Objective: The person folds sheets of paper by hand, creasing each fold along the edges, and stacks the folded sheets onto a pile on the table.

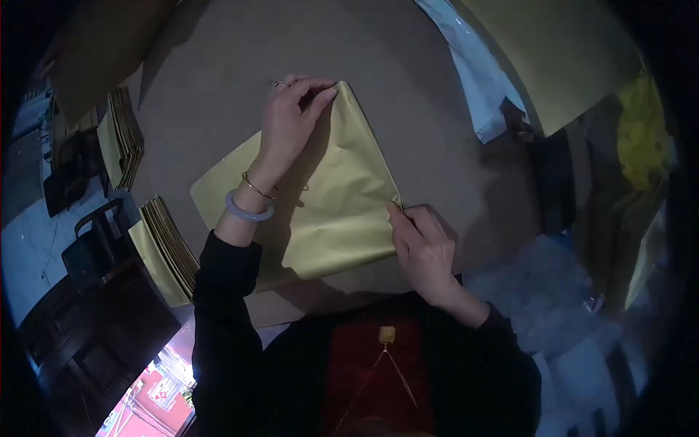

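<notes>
A sheet of yellow paper with a slight sheen lies creased on a brown board-like surface. At its far corner, my left hand pinches the edge between thumb and fingers. My right hand is closed on the right-hand corner, where the paper bunches into a small fold. Between the two hands the right edge runs straight and looks taut. My left forearm crosses over the paper and hides part of its left side. A ring, a thin bangle and a pale bracelet are on my left hand and wrist.
Stacks of folded yellow paper stand at the left edge, with another stack behind. At the upper right hang a large yellow-brown sheet and white plastic. A dark chair is at the left, beyond the work surface.
</notes>
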`<state>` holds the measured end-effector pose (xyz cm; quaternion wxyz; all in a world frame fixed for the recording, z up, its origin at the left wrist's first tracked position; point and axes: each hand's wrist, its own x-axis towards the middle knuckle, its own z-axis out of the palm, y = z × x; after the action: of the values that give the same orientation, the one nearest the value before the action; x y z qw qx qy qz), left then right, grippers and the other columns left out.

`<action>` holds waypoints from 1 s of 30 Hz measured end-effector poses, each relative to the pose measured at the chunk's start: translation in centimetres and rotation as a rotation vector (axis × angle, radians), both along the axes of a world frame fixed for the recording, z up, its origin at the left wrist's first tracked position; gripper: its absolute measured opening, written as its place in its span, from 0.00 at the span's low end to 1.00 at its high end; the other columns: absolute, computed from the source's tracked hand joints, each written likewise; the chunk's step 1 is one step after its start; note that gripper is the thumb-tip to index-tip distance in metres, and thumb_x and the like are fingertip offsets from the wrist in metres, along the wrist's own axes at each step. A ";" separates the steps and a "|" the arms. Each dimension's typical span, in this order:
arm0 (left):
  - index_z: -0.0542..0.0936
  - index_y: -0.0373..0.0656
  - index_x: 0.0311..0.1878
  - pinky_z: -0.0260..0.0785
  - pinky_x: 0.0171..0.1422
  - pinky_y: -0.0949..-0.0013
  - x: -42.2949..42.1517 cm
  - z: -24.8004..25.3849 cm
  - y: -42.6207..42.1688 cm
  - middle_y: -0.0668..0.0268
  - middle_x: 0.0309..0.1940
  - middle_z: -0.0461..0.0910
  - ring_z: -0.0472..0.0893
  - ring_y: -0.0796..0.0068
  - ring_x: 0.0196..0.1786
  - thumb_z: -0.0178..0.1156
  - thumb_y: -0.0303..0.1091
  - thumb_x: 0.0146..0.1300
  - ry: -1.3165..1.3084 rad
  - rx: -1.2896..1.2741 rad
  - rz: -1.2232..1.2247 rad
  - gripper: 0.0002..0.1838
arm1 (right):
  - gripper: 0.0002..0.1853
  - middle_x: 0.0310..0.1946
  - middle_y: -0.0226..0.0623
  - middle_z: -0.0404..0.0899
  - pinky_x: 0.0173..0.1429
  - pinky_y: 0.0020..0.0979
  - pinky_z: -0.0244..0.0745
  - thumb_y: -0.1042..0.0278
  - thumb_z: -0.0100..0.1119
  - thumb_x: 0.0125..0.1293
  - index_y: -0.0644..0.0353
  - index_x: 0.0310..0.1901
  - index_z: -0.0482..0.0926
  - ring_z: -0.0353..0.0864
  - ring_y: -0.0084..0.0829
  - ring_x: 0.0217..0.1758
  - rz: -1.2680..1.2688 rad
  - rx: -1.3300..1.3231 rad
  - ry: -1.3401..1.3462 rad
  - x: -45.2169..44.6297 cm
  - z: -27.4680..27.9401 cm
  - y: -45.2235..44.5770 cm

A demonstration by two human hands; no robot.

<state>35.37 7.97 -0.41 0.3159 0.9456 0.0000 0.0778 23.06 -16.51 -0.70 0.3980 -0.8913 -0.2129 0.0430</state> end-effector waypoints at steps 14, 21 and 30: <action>0.84 0.43 0.37 0.70 0.45 0.68 0.6 -0.9 -1.1 0.63 0.33 0.80 0.77 0.68 0.37 0.67 0.35 0.55 0.007 -0.110 0.070 0.08 | 0.21 0.34 0.31 0.72 0.23 0.30 0.72 0.76 0.63 0.54 0.57 0.52 0.80 0.76 0.30 0.32 -0.024 -0.041 -0.069 -0.2 -0.3 0.1; 0.83 0.43 0.39 0.70 0.48 0.67 0.3 -0.7 -1.2 0.62 0.33 0.79 0.78 0.66 0.39 0.64 0.38 0.59 0.066 -0.301 0.134 0.10 | 0.21 0.35 0.32 0.72 0.26 0.29 0.73 0.77 0.62 0.54 0.58 0.52 0.79 0.76 0.29 0.34 -0.022 -0.034 -0.045 -0.3 0.0 0.1; 0.83 0.44 0.39 0.70 0.47 0.65 0.7 -0.6 -1.1 0.63 0.35 0.79 0.77 0.64 0.41 0.63 0.38 0.60 0.045 -0.086 0.076 0.09 | 0.21 0.35 0.32 0.73 0.26 0.29 0.74 0.77 0.61 0.54 0.59 0.52 0.79 0.76 0.30 0.33 -0.029 -0.026 -0.053 -0.1 0.2 0.1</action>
<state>36.05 6.83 -0.98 0.3530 0.9320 0.0461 0.0686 22.94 -16.44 -0.54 0.3815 -0.9001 -0.2100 0.0166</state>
